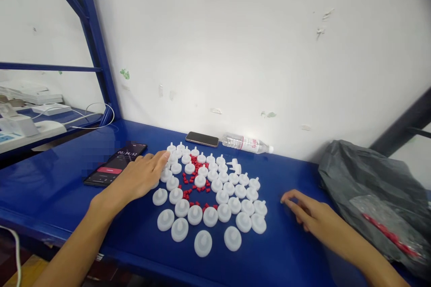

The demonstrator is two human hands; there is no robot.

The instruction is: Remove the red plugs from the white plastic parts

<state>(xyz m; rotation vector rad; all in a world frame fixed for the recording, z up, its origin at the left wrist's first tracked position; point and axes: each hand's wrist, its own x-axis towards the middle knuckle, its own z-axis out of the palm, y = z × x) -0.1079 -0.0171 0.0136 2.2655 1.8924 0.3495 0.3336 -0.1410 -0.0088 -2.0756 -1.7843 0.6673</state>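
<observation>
My left hand (143, 177) lies over the left edge of a spread of white plastic nozzle caps (203, 243), beside a phone. Its fingers are stretched out and touch or nearly touch the caps there; some fingertips are hidden. The caps are round discs, each with a short spout, and most stand spout up. Small red plastic pieces (198, 163) are scattered among them, mostly in the middle. To the right of the caps, my right hand (313, 213) hovers low by the table. Its thumb and forefinger tips come together, and whatever may be between them is too small to make out.
A phone (116, 163) with a running timer lies at the left. Along the wall are another phone (202, 139) and a plastic bottle (245, 143) on its side. A dark grey bag (346, 170) with a clear packet of red pieces (390, 233) sits at the right of the blue table (269, 260).
</observation>
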